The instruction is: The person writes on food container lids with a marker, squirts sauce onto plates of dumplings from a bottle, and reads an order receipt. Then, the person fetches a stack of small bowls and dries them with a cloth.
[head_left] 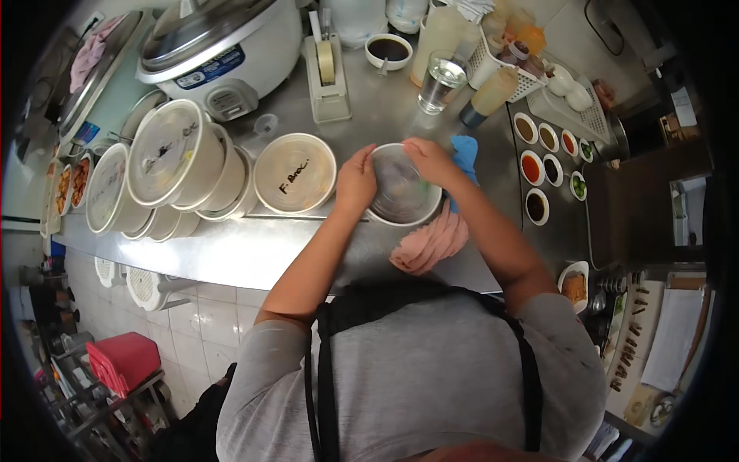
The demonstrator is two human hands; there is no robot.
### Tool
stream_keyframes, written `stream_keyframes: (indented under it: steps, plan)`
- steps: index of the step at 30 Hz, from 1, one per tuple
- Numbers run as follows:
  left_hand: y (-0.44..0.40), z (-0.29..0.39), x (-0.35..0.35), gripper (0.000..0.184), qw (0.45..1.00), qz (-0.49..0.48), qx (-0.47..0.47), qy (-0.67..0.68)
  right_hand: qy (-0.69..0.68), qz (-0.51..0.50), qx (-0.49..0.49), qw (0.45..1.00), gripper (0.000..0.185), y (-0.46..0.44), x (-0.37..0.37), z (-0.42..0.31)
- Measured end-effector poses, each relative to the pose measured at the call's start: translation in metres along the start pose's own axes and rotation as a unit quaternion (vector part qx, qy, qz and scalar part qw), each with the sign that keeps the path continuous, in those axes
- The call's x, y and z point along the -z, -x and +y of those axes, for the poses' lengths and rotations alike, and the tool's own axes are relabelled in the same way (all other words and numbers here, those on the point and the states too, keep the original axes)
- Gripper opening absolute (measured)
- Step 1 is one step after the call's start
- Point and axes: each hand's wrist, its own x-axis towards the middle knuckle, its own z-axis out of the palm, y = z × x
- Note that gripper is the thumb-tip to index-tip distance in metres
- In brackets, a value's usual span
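Note:
On the steel counter, a round plastic tub (pixel 404 192) with a clear lid sits between my two hands. My left hand (pixel 356 183) curls around its left rim, and my right hand (pixel 429 162) holds the upper right of the rim. Left of it stands another lidded tub (pixel 295 173), marked "F. Broc." in black. A pink cloth (pixel 433 240) lies bunched at the near right of the held tub. Partly behind my right forearm is a blue cloth (pixel 465 159).
Stacked lidded tubs (pixel 169 154) stand at the left, before a large rice cooker (pixel 223 54). A tape dispenser (pixel 329 81), a bowl of dark sauce (pixel 389 51), a glass of water (pixel 443 83) and a squeeze bottle (pixel 490 96) are behind. Small sauce bowls (pixel 532 167) sit at right.

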Motion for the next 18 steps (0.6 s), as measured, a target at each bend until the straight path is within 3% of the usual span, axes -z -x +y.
stream_keyframes:
  steps: [2,3,6,7,9,13,15,18]
  plan:
    - [0.001,-0.009,-0.002,0.030,0.999,0.001,-0.043,-0.024,-0.058,-0.023,-0.027,0.998,0.028,-0.008,0.002,0.007]
    - [0.004,-0.010,-0.003,0.034,0.984,0.040,-0.133,-0.111,-0.084,-0.035,-0.040,0.995,0.030,-0.015,0.005,0.002]
    - [-0.002,0.030,0.026,0.037,0.985,0.045,-0.160,-0.049,-0.167,0.020,-0.132,0.977,0.035,-0.057,0.014,-0.033]
    - [-0.011,0.051,0.046,0.036,0.997,-0.001,-0.074,0.016,-0.215,0.023,-0.117,0.969,0.041,-0.080,0.008,-0.028]
    - [-0.052,0.036,0.070,0.033,0.995,-0.016,-0.036,-0.091,-0.209,0.019,-0.194,0.958,0.051,-0.109,-0.011,-0.051]
    - [-0.124,-0.017,0.077,0.031,0.953,-0.142,0.011,-0.267,-0.138,0.075,-0.238,0.958,0.062,-0.173,-0.073,-0.036]
    - [-0.133,-0.036,0.071,0.031,0.954,-0.127,0.008,-0.271,-0.058,0.140,-0.273,0.950,0.058,-0.193,-0.095,-0.029]
    - [-0.139,-0.030,0.070,0.029,0.959,-0.137,0.066,-0.238,-0.026,0.174,-0.177,0.968,0.047,-0.178,-0.085,-0.059]
